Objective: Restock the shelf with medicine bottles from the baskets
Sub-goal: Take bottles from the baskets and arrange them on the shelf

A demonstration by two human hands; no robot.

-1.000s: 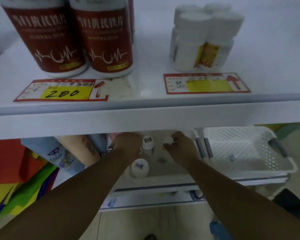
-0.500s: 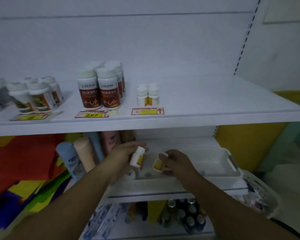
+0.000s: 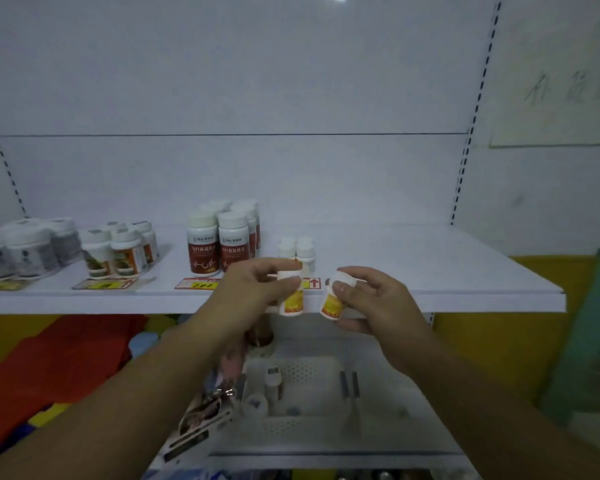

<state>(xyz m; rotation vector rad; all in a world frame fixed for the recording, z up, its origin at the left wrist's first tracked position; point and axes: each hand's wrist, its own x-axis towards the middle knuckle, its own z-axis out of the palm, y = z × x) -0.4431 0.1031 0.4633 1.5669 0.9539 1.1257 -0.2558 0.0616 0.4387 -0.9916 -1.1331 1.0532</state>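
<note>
White small yellow-labelled bottle [image 3: 290, 296] gripped by left hand [image 3: 253, 292] | right hand [image 3: 378, 301] grips its twin [image 3: 333, 299] | matching shelf group [image 3: 297, 252] just behind | perforated white basket [image 3: 309, 424] below.

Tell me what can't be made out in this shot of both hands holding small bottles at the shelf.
Head view only:
- Small bottles' labels: left hand covers part of one bottle; right hand part of the other bottle; print blurred.
- Price tag: partly behind the left hand.
- Basket contents: dim, blurred.
</note>
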